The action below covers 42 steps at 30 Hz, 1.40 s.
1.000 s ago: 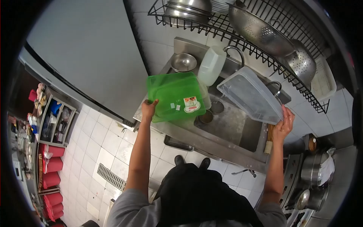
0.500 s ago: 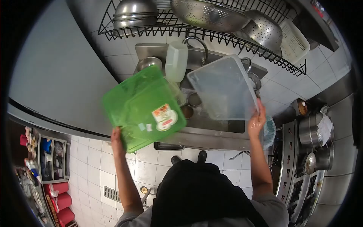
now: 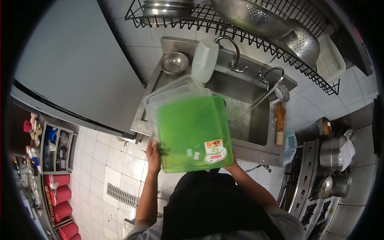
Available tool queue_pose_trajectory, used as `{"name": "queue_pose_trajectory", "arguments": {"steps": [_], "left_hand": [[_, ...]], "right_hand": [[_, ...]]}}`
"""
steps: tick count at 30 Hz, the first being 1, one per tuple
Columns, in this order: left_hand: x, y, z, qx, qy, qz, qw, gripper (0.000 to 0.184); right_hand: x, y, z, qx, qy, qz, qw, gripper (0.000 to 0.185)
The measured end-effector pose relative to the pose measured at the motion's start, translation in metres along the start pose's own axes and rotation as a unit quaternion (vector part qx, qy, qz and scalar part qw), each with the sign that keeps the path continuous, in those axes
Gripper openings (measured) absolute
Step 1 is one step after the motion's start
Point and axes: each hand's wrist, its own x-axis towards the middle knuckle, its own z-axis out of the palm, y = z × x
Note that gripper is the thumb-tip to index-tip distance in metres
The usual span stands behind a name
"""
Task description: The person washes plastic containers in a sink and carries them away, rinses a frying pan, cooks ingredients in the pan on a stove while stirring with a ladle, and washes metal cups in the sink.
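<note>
A square green plastic lid (image 3: 192, 128) with a sticker near one corner is held in front of me over the sink's near edge. My left hand (image 3: 153, 156) is closed on its left edge. My right hand (image 3: 233, 159) is at the lower right corner, with most of its fingers hidden behind the lid. Clear plastic containers (image 3: 176, 89) show beyond and under the lid's far left side. How many there are, and whether the hands also hold one, I cannot tell.
A steel bowl (image 3: 174, 63) and a whitish plastic jug (image 3: 205, 62) stand by the sink (image 3: 260, 120). Water runs from the right faucet (image 3: 274, 72) near a strainer (image 3: 282, 93). A bundle of thin sticks (image 3: 280, 124) lies on the right rim. A wire rack (image 3: 240, 34) hangs above.
The green lid has moved right and toward me. My right hand has come left to the lid's corner, and the clear container has left the sink's right side. More of the sink shows.
</note>
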Motion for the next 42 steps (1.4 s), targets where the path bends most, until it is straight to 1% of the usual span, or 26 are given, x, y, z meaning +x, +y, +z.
{"name": "queue_pose_trajectory", "arguments": {"steps": [1,2,3,4,5,6,8,9,10,11,12,13,15,18,19,22,23,24,25,26,28,30,34,36,38,42], "left_hand": [[-0.008,-0.001,-0.013,0.02,0.026,0.0,0.999,0.044],[-0.016,-0.002,-0.026,0.04,0.054,-0.001,0.998,0.042],[-0.02,-0.018,-0.044,0.049,0.071,0.044,0.995,0.042],[-0.022,-0.031,-0.06,0.059,0.089,0.09,0.99,0.042],[-0.039,0.002,-0.052,0.056,0.094,0.031,0.994,0.044],[-0.047,0.004,-0.051,0.06,0.107,0.03,0.992,0.044],[-0.061,0.006,-0.057,0.042,0.15,-0.022,0.988,0.046],[-0.066,-0.013,-0.07,0.046,0.155,-0.031,0.986,0.047],[-0.071,-0.018,-0.075,0.094,0.157,-0.016,0.983,0.05],[-0.079,-0.022,-0.078,0.063,0.171,-0.055,0.982,0.053],[-0.084,-0.018,-0.073,0.03,0.183,-0.093,0.978,0.057],[-0.084,-0.019,-0.071,0.027,0.19,-0.091,0.977,0.057],[-0.091,-0.021,-0.076,-0.102,0.225,-0.166,0.955,0.06],[-0.093,-0.049,-0.092,-0.139,0.186,-0.153,0.961,0.06],[-0.089,-0.05,-0.09,-0.166,0.21,-0.176,0.947,0.06],[-0.082,-0.051,-0.086,-0.167,0.212,-0.213,0.939,0.068],[-0.08,-0.051,-0.084,-0.171,0.22,-0.211,0.937,0.068],[-0.08,-0.048,-0.082,-0.177,0.189,-0.214,0.942,0.072],[-0.082,-0.047,-0.081,-0.18,0.156,-0.218,0.946,0.077],[-0.083,-0.05,-0.081,-0.182,0.162,-0.218,0.945,0.077],[-0.08,-0.054,-0.08,-0.204,0.132,-0.222,0.944,0.083],[-0.083,-0.056,-0.079,-0.209,0.113,-0.227,0.944,0.081],[-0.081,-0.051,-0.073,-0.125,0.119,-0.225,0.959,0.077],[-0.079,-0.051,-0.069,-0.079,0.135,-0.206,0.966,0.074],[-0.078,-0.06,-0.07,-0.033,0.154,-0.212,0.965,0.07],[-0.09,-0.062,-0.058,-0.07,0.182,-0.196,0.961,0.064]], "right_hand": [[-0.001,0.006,0.008,-0.201,-0.033,-0.037,0.978,0.051],[-0.002,0.009,0.014,-0.394,-0.066,-0.071,0.914,0.054],[0.004,0.005,0.021,-0.392,-0.068,-0.065,0.915,0.054],[0.019,-0.003,0.033,-0.185,-0.116,0.078,0.973,0.055],[0.031,-0.009,0.044,0.034,-0.154,0.219,0.963,0.056],[0.038,-0.011,0.055,0.035,-0.159,0.231,0.959,0.056],[0.048,-0.013,0.076,-0.146,-0.185,0.088,0.968,0.054],[0.048,-0.005,0.087,-0.147,-0.191,0.101,0.965,0.054],[0.047,0.005,0.099,-0.407,-0.178,-0.058,0.894,0.052],[0.047,0.013,0.107,-0.625,-0.15,-0.218,0.734,0.051],[0.048,0.016,0.11,-0.627,-0.155,-0.217,0.732,0.051],[0.051,0.019,0.114,-0.62,-0.171,-0.244,0.726,0.051],[0.051,0.028,0.122,-0.599,-0.195,-0.317,0.709,0.046],[0.06,0.035,0.107,-0.593,-0.191,-0.333,0.708,0.04],[0.06,0.034,0.11,-0.589,-0.188,-0.337,0.71,0.034],[0.069,0.033,0.099,-0.601,-0.174,-0.314,0.714,0.03],[0.071,0.035,0.094,-0.577,-0.155,-0.28,0.751,0.023],[0.075,0.037,0.088,-0.578,-0.162,-0.276,0.75,0.023],[0.079,0.039,0.078,-0.555,-0.161,-0.249,0.777,0.021],[0.084,0.041,0.069,-0.53,-0.158,-0.221,0.803,0.02],[0.086,0.038,0.069,-0.542,-0.17,-0.219,0.793,0.018],[0.082,0.037,0.071,-0.558,-0.189,-0.298,0.751,0.017],[0.08,0.04,0.068,-0.566,-0.151,-0.28,0.761,0.016],[0.078,0.039,0.065,-0.646,-0.089,-0.232,0.722,0.018],[0.086,0.043,0.051,-0.654,-0.087,-0.231,0.715,0.018],[0.07,0.045,0.051,-0.658,-0.061,-0.24,0.711,0.017]]}}
